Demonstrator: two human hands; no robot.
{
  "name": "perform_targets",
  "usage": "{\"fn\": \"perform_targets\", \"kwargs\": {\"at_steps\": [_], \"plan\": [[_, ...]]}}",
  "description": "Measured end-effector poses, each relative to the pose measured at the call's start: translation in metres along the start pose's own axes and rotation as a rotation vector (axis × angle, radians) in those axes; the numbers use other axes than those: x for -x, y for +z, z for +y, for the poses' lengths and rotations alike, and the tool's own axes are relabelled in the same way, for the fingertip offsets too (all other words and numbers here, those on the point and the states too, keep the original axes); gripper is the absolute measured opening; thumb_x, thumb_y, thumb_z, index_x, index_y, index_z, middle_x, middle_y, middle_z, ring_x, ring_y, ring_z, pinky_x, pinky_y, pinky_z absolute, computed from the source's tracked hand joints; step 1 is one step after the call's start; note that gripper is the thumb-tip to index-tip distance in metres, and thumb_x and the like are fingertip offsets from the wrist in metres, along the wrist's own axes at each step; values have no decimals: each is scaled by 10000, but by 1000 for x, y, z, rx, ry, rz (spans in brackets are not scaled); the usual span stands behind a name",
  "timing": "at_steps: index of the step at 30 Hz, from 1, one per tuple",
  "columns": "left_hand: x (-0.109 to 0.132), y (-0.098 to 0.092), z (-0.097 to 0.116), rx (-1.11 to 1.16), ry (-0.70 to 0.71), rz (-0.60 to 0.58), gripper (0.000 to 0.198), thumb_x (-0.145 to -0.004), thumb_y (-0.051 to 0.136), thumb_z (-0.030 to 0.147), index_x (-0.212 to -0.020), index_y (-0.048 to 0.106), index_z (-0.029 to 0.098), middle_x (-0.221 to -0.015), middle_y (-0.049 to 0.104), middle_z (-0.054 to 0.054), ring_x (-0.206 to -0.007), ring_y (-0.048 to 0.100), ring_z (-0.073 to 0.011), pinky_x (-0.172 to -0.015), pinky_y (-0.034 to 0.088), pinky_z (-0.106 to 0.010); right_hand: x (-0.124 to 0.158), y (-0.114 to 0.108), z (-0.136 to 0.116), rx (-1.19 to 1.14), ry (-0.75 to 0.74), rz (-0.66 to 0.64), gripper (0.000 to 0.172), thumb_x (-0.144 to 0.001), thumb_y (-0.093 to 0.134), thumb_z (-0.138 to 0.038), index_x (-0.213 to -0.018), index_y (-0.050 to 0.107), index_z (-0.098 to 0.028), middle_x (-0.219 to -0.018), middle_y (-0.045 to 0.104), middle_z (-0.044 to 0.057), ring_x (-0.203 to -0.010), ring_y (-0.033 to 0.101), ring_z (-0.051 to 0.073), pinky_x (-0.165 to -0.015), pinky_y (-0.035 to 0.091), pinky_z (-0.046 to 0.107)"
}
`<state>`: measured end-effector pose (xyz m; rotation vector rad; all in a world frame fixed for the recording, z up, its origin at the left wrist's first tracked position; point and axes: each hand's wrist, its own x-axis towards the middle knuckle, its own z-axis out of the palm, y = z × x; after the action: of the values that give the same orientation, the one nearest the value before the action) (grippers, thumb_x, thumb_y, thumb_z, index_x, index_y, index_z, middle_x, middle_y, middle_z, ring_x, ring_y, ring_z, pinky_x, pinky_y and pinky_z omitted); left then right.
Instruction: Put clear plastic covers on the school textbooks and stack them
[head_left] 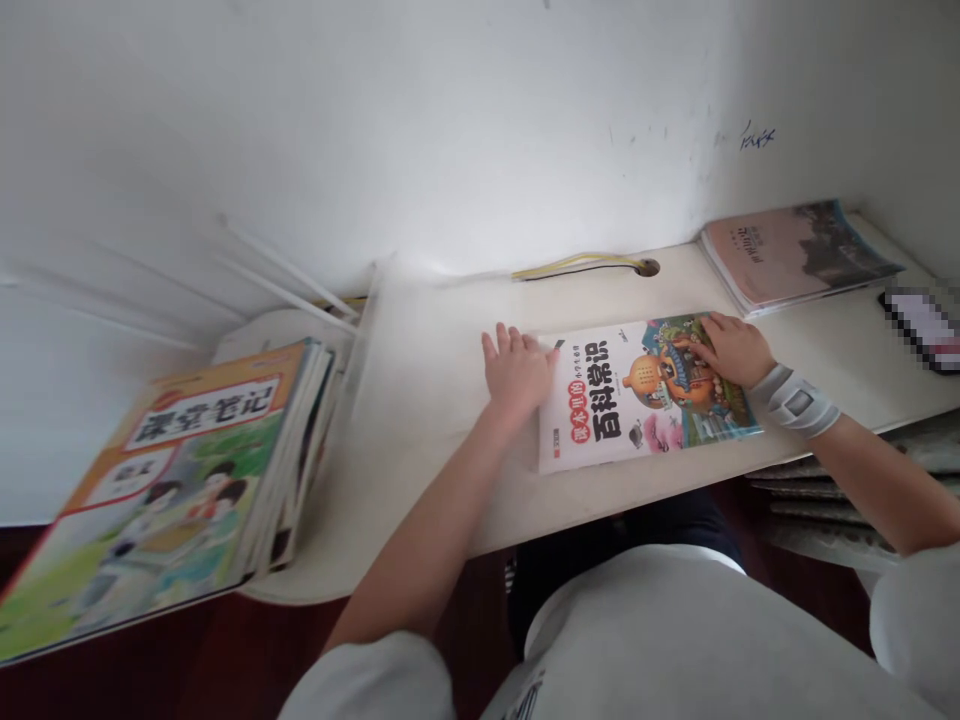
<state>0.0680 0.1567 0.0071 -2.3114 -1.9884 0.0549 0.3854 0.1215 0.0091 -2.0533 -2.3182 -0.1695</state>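
A colourful book (600, 400) with large Chinese characters on its white cover lies flat on the white desk (427, 400). My left hand (516, 370) rests flat on the desk at the book's left edge, fingers stretched out and touching it. My right hand (729, 348) lies on the illustrated right part of the cover, fingers bent and pressing down. A white band (793, 400) wraps my right wrist.
A stack of workbooks (187, 480) leans at the left end of the desk. More books (795, 252) lie at the back right by the wall. A cable hole (646, 267) with a yellowish strip sits at the desk's rear. A dark device (924, 325) lies far right.
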Motion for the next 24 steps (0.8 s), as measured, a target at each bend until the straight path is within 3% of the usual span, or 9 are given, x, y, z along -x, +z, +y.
{"fn": "perform_targets", "kwargs": {"at_steps": [3,5,9,12,16,24], "plan": [[-5,-2,-8,86,-10,6,536,-909,310,408,-1121,613,20,-1312,504,-235,-1319,321,-381,-1082,196,-533,-14,-1,0,-34,146,-16,531,-871,430,-428,-1280,445,-90,-1162,606,200,-1044,557,313,-831,431,414],[-4,1,-8,219,-22,36,435,-898,351,363,-1041,648,78,-1260,555,-201,-1292,369,-361,-1067,238,-523,-20,2,0,-61,170,23,529,-852,462,-405,-1283,444,-98,-1188,592,201,-1068,541,324,-842,424,429],[-6,8,-8,640,-110,161,237,-834,471,277,-892,666,155,-1124,640,-136,-1206,476,-287,-1038,323,-439,-27,11,-10,-60,-17,191,449,-862,440,-291,-1272,479,-112,-1362,469,189,-1246,410,317,-991,312,492],[-12,10,-11,825,-170,216,218,-812,507,279,-925,654,164,-1034,677,-95,-1027,595,-226,-934,431,-355,-34,15,-30,-67,-234,183,417,-902,358,-236,-1274,488,-101,-1337,509,165,-1257,417,272,-1060,225,488],[-21,11,-10,930,-191,231,291,-844,469,305,-1027,632,148,-1010,691,-78,-878,646,-168,-785,489,-269,-47,18,-53,-82,-344,174,425,-930,300,-232,-1276,490,-73,-1318,530,161,-1242,441,259,-1075,211,472],[-26,2,-5,906,-172,249,203,-843,478,291,-819,663,209,-948,700,-32,-913,620,-186,-855,438,-295,-52,13,-63,-127,-368,212,413,-922,346,-279,-1251,521,-101,-1331,514,161,-1224,447,262,-1056,260,467]]}}
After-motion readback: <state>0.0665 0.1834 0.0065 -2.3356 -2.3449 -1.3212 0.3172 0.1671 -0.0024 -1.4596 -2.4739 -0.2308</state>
